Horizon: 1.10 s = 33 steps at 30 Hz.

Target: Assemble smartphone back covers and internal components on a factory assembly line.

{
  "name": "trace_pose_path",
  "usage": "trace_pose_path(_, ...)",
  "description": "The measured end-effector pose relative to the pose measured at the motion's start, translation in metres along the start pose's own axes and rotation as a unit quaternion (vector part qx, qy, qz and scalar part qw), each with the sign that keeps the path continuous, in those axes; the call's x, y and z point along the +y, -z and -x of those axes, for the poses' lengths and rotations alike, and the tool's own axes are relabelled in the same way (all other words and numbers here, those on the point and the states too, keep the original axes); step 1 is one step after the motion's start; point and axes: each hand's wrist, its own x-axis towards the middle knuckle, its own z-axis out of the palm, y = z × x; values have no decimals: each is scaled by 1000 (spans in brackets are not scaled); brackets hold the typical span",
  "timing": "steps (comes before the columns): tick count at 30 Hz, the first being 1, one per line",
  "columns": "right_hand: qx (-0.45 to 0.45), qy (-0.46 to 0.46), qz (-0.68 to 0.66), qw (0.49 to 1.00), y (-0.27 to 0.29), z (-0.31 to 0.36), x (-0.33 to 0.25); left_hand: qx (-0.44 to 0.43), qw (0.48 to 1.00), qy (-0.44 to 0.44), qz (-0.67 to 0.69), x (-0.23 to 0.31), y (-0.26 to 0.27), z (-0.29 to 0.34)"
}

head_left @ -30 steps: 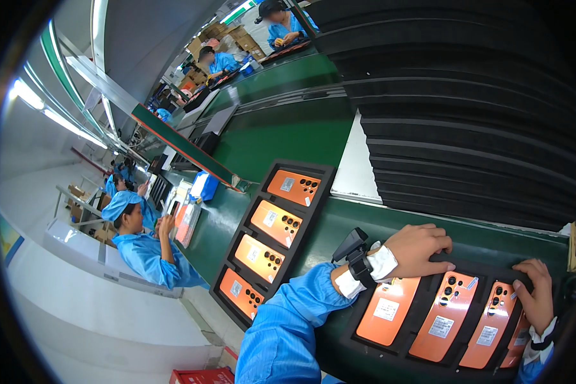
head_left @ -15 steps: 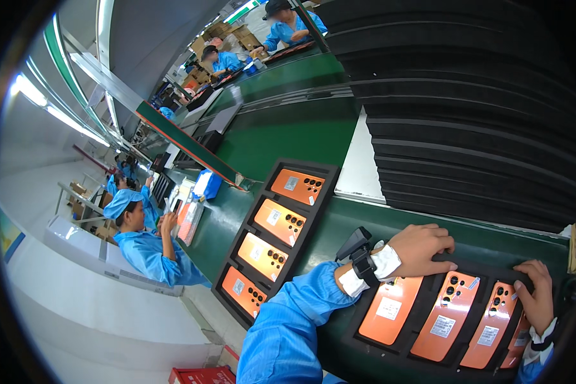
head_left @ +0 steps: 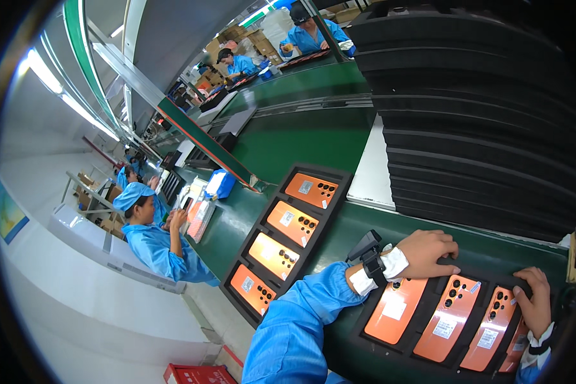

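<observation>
Both hands grip a black tray (head_left: 365, 333) of orange phones on the green tabletop (head_left: 301, 141), left hand (head_left: 429, 251) on its far rim, right hand (head_left: 536, 301) on its right end, apparently positioning it, so any slide needs even pressure.

left hand (head_left: 429, 251) palm-down, right hand (head_left: 535, 301) curled

Orange phone backs (head_left: 451, 317) with white labels in a black tray (head_left: 365, 336); green surface (head_left: 313, 137); blue sleeve (head_left: 301, 326), white wristband (head_left: 393, 262).
</observation>
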Motion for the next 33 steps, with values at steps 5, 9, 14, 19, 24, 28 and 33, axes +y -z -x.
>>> trace_pose_path(5,14,1,9,1000,-2,2,2,-7,1000,2,-4,-1,0,-1)
trace_pose_path(9,-4,6,1,1000,0,0,3,-8,1000,2,0,-1,-1,-1)
trace_pose_path(14,20,28,15,999,-5,1,8,-7,1000,4,-3,0,0,0)
trace_pose_path(19,14,32,9,999,-4,0,9,-9,1000,6,-2,0,0,-2)
trace_pose_path(24,15,39,24,999,-2,0,8,-12,1000,11,-5,1,0,-3)
trace_pose_path(28,6,38,7,999,-4,-4,4,-16,1000,12,-12,0,3,1)
trace_pose_path(33,14,29,27,999,1,1,4,-23,999,12,-17,3,3,-2)
